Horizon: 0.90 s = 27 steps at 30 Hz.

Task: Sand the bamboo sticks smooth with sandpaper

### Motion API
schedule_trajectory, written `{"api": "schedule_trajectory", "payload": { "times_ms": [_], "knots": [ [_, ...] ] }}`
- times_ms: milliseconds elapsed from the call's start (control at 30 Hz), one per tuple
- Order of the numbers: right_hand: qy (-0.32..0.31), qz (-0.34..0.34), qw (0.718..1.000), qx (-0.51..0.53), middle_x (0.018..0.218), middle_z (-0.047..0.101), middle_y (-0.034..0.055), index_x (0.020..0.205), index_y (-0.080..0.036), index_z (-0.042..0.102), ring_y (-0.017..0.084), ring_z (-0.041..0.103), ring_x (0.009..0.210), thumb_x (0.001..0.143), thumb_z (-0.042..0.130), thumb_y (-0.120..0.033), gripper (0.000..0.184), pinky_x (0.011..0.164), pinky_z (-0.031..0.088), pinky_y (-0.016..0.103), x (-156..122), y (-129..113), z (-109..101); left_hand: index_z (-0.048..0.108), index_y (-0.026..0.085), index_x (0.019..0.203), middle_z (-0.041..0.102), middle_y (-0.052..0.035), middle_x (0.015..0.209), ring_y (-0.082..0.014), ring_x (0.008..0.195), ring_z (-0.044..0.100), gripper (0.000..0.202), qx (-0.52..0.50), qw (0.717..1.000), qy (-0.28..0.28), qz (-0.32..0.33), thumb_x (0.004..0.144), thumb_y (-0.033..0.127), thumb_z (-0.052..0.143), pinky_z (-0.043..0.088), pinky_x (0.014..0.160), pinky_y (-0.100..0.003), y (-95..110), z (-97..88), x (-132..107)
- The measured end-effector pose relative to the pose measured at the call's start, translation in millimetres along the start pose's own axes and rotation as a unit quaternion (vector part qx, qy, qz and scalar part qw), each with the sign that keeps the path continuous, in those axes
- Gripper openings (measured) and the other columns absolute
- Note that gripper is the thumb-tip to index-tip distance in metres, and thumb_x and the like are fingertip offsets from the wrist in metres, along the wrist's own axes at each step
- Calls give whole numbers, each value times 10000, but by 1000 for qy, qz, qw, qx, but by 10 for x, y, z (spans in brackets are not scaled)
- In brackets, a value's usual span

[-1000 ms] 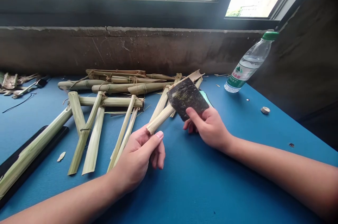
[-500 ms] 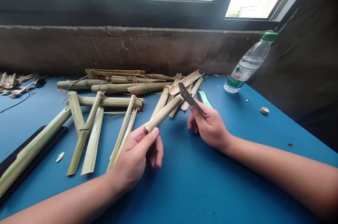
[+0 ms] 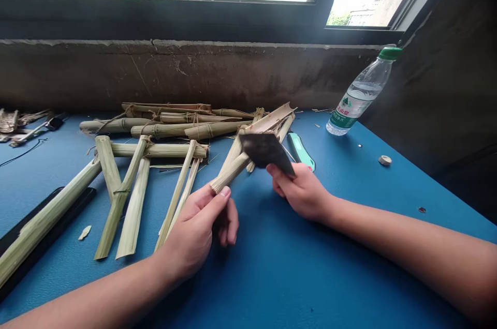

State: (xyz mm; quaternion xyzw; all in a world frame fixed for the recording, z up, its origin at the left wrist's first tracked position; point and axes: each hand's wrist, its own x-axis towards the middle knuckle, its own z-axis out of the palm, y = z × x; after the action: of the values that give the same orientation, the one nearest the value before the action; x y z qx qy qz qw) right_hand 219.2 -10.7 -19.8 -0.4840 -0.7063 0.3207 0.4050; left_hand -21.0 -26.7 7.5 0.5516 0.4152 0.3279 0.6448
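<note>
My left hand (image 3: 205,220) is closed around the near end of a pale split bamboo strip (image 3: 229,173), thumb on top, which points up and away to the right. In my right hand (image 3: 301,189) is a dark, thin, flat sheet that looks like a piece of sandpaper (image 3: 266,149), pinched at its near edge. The sheet lies across the strip and hides its far part. Just behind the right hand a mint-green utility knife (image 3: 302,152) rests on the table. A bound bamboo frame (image 3: 163,150) with several slanting legs stands left of my left hand.
Several bamboo pieces (image 3: 166,128) lie along the wall, with split offcuts (image 3: 272,118) at their right end. A water bottle (image 3: 359,93) leans at the right. A small round bamboo piece (image 3: 384,160) sits on the blue table (image 3: 272,277). A long bamboo piece (image 3: 50,220) lies left.
The dark sheet has turned from nearly edge-on to broad side and moved down-left over the bamboo strip. My right hand shifted slightly left; my left hand has barely moved.
</note>
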Motion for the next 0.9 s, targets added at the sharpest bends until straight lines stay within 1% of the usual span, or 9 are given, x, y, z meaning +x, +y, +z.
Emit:
{"api": "schedule_trajectory", "payload": {
  "times_ms": [33, 67, 100, 133, 233, 400, 633, 800, 900],
  "knots": [
    [21, 32, 998, 40, 534, 514, -13, 651, -187, 631, 110, 443, 499, 1087, 473, -518, 570, 528, 366, 264, 26, 4, -2, 539, 208, 692, 628, -22, 505, -126, 452, 513, 433, 2, 1000, -1, 0, 1020, 489, 533, 411, 508, -247, -6, 1, -1],
    [29, 55, 995, 77, 505, 472, -16, 561, -197, 538, 104, 427, 483, 1076, 482, -562, 634, 512, 355, 269, 51, 7, -7, 548, 207, 695, 634, -21, 512, -126, 450, 510, 431, -1, 1000, 0, 0, 1020, 489, 533, 412, 504, -248, -15, 1, 0],
    [28, 72, 991, 107, 490, 448, -19, 524, -204, 484, 98, 415, 467, 1062, 498, -593, 664, 497, 343, 274, 74, 7, -13, 553, 207, 700, 637, -19, 516, -125, 447, 507, 427, -5, 1000, 1, -1, 1019, 491, 535, 411, 498, -248, -25, 1, 1],
    [22, 83, 988, 129, 483, 436, -24, 516, -207, 468, 93, 401, 450, 1047, 519, -614, 672, 481, 328, 278, 93, 2, -21, 554, 208, 704, 638, -17, 517, -125, 444, 504, 423, -9, 1000, 1, -1, 1017, 493, 538, 411, 493, -247, -34, 1, 3],
    [-8, 95, 982, 163, 483, 443, -32, 544, -205, 485, 88, 386, 433, 1006, 592, -632, 638, 462, 305, 287, 119, -36, -47, 552, 209, 709, 631, -13, 507, -122, 435, 494, 417, -12, 1000, 1, 0, 1012, 496, 545, 403, 485, -245, -44, 3, 10],
    [-87, 90, 980, 156, 516, 508, -17, 584, -191, 543, 97, 428, 484, 997, 638, -589, 581, 505, 341, 287, 130, -69, -104, 545, 212, 713, 624, -5, 502, -121, 438, 493, 412, -5, 1000, -1, 3, 1015, 493, 544, 404, 491, -250, -31, 12, 7],
    [-84, 91, 977, 174, 560, 561, -11, 640, -177, 590, 101, 491, 490, 981, 693, -518, 494, 522, 371, 274, 171, -14, -153, 550, 217, 818, 635, 19, 516, -122, 449, 493, 339, 15, 1000, -13, 13, 1022, 487, 564, 384, 497, -259, -30, 16, 8],
    [-126, 87, 972, 178, 582, 586, -1, 631, -173, 605, 109, 510, 522, 961, 727, -482, 468, 543, 391, 275, 152, -23, -156, 556, 216, 916, 640, 33, 525, -120, 452, 493, 283, 11, 1000, -14, 10, 1018, 477, 596, 382, 499, -260, -60, -3, 14],
    [-119, 94, 973, 175, 564, 587, -10, 634, -176, 604, 104, 500, 521, 921, 782, -456, 439, 527, 372, 269, 155, -16, -146, 553, 219, 978, 643, 43, 533, -118, 454, 491, 265, 5, 1000, -22, 6, 1005, 470, 635, 391, 507, -258, -73, -13, 6]
  ]
}}
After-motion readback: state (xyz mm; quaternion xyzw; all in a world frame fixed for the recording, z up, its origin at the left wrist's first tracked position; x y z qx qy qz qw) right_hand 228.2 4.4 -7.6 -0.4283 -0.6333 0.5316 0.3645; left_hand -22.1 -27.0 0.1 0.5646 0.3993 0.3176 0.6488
